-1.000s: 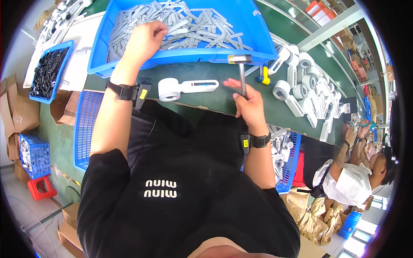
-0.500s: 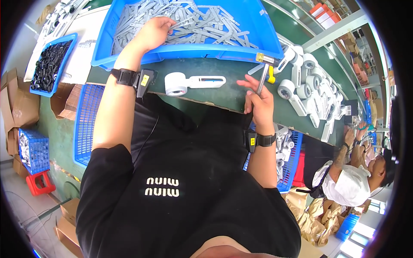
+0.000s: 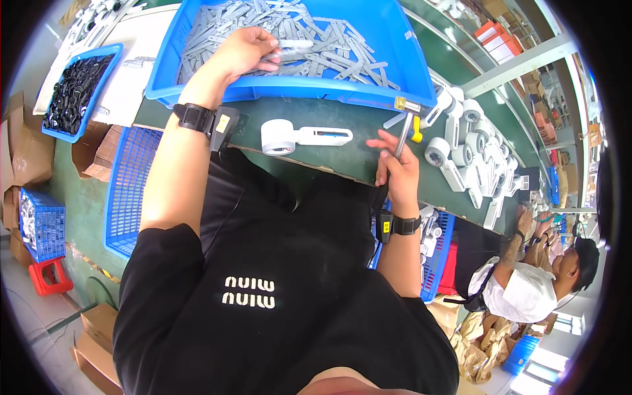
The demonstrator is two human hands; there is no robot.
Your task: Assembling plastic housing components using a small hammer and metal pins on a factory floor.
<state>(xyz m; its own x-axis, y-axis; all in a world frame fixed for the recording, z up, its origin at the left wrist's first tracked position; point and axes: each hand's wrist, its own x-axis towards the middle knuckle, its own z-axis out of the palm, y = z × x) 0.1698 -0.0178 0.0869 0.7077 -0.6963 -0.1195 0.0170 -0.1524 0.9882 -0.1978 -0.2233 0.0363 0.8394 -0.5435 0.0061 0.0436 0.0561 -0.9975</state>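
Observation:
My left hand (image 3: 250,52) is over a blue bin (image 3: 263,87) heaped with narrow grey plastic strips (image 3: 342,49). Its thumb and fingers pinch one blurred grey strip (image 3: 296,46). A small hammer (image 3: 405,131) with a yellowish-tipped head sits in my right hand (image 3: 400,168), its handle gripped by the thumb while some fingers stretch out. Between my hands, a white handheld-fan-like body (image 3: 280,137) lies on the green table, its round head to the left and its slotted handle to the right.
Several similar white bodies (image 3: 471,148) are piled at the right, by a yellow-handled tool (image 3: 415,130). A blue tray (image 3: 82,92) of black parts stands at the left. Blue baskets (image 3: 128,197) sit below the table edge. A co-worker (image 3: 520,283) works at the far right.
My left hand has shifted slightly right and lifted a strip clear of the heap. The right hand still holds the hammer in nearly the same place. The whole view has shifted a little.

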